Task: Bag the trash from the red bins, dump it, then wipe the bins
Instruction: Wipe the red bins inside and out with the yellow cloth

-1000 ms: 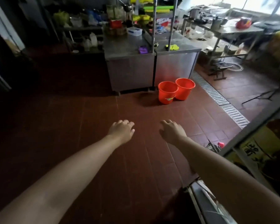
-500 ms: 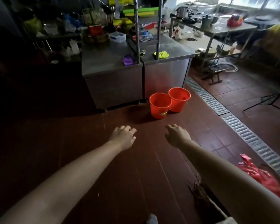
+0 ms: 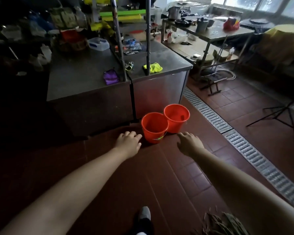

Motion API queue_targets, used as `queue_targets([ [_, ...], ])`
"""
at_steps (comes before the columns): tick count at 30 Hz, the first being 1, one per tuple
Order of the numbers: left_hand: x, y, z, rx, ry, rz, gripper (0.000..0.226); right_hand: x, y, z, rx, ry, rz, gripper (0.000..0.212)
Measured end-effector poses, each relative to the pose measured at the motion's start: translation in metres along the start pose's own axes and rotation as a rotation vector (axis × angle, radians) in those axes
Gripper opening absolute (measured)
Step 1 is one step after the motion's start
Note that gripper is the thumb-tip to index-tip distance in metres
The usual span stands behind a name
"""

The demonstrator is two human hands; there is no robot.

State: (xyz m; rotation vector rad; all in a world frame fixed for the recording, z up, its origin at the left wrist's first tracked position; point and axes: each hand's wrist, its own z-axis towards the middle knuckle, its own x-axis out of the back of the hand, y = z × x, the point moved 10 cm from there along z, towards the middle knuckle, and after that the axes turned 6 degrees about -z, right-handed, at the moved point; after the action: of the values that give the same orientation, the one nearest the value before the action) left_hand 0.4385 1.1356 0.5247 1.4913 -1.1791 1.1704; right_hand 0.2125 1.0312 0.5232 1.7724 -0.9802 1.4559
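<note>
Shoe [image 3: 144, 215] on tiled floor [image 3: 159, 184], nearest camera. Ahead, left hand [image 3: 128, 142] and right hand [image 3: 189, 144] held out, fingers loosely spread, holding nothing. Near red bin [image 3: 154, 127] between both hands, just beyond fingertips, not touched. Far red bin [image 3: 176, 118] touches near red bin, behind and right. Both stand against steel counter [image 3: 158, 95]; yellow cloth [image 3: 152, 67] on top.

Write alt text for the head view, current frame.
Two bare arms reach forward, left hand and right hand open and empty, toward two red bins standing side by side on the tiled floor against a steel counter. A yellow cloth lies on the counter.
</note>
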Motion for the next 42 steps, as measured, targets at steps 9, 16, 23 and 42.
queue_targets([
  [9, 0.036, 0.054, 0.25, -0.188, -0.028, 0.053, 0.05, 0.039, 0.126, 0.153, -0.124, 0.02, 0.023, 0.046],
  [16, 0.03, 0.121, 0.412, -0.233, -0.031, 0.085, 0.048, 0.03, 0.246, 0.277, -0.142, -0.011, 0.015, 0.046],
  [23, 0.022, 0.163, 0.543, -0.149, -0.06, 0.008, 0.046, 0.028, 0.345, 0.426, -0.014, -0.084, -0.019, 0.05],
  [42, -0.112, 0.173, 0.805, 0.024, -0.147, -0.149, 0.041, -0.136, 0.425, 0.701, 0.243, -0.346, -0.032, 0.06],
])
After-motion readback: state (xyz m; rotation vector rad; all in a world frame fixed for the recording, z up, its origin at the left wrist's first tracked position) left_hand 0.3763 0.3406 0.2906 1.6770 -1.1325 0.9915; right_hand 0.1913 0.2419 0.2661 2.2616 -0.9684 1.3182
